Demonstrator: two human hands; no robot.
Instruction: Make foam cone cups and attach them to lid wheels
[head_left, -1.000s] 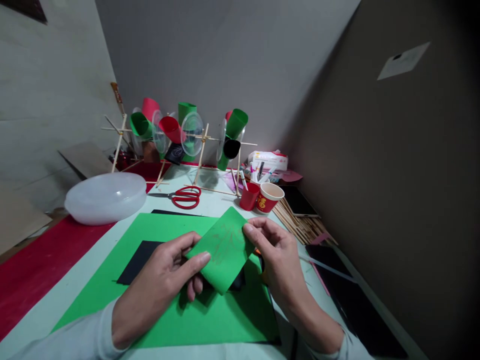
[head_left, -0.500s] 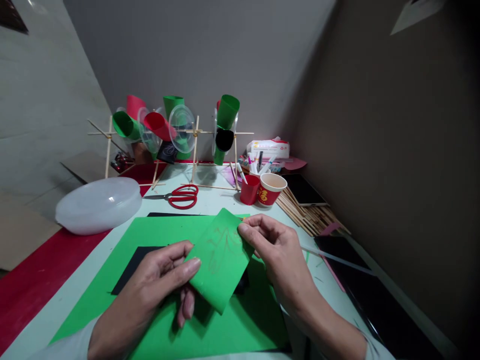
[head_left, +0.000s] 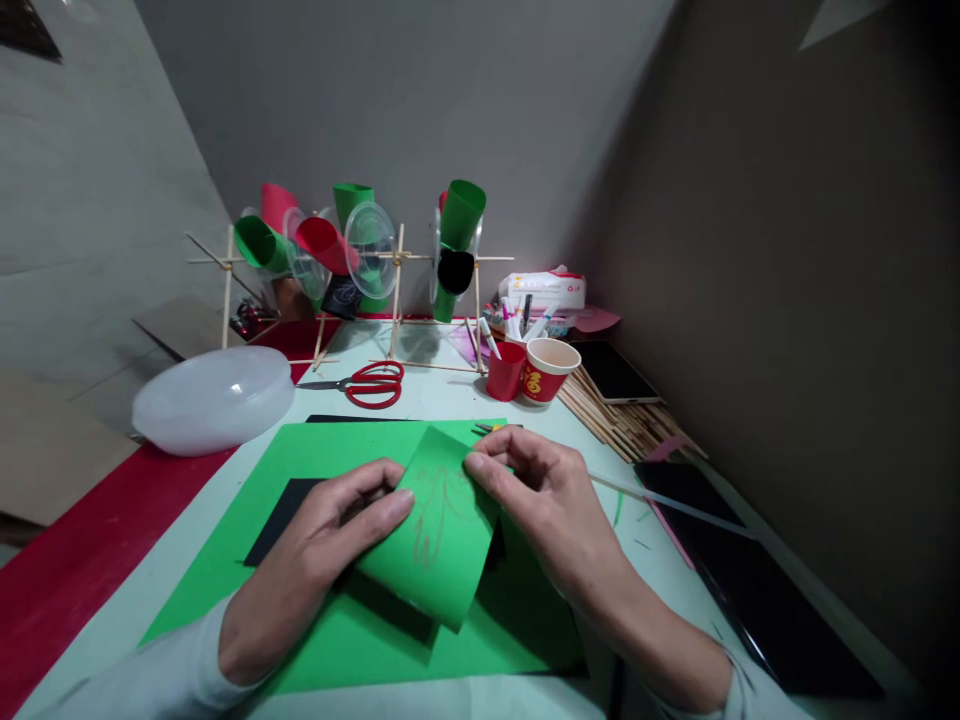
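A small piece of green paper (head_left: 442, 530) with a faint brownish drawing on it is held up and bent between both hands. My left hand (head_left: 322, 540) pinches its left edge, thumb on the drawn face. On the upper right edge, my right hand (head_left: 544, 500) grips it between thumb and fingers. Beneath lies a large green sheet (head_left: 300, 650) with a piece of black paper (head_left: 281, 515) on top, partly hidden by my left hand. Just beyond my right fingers show thin dark tips and a yellow bit of some small tool (head_left: 486, 428), mostly hidden.
Red-handled scissors (head_left: 371, 385) lie behind the sheet. A clear plastic lid stack (head_left: 214, 400) sits left. Stick frames (head_left: 397, 290) with green and red paper tubes stand at the back. A red paper cup (head_left: 551, 372), a red pen holder (head_left: 505, 372) and bamboo sticks (head_left: 611, 415) are right.
The small green paper has turned and bends more, its lower part curling. My left fingers have shifted up along its edge. The whole view has moved slightly.
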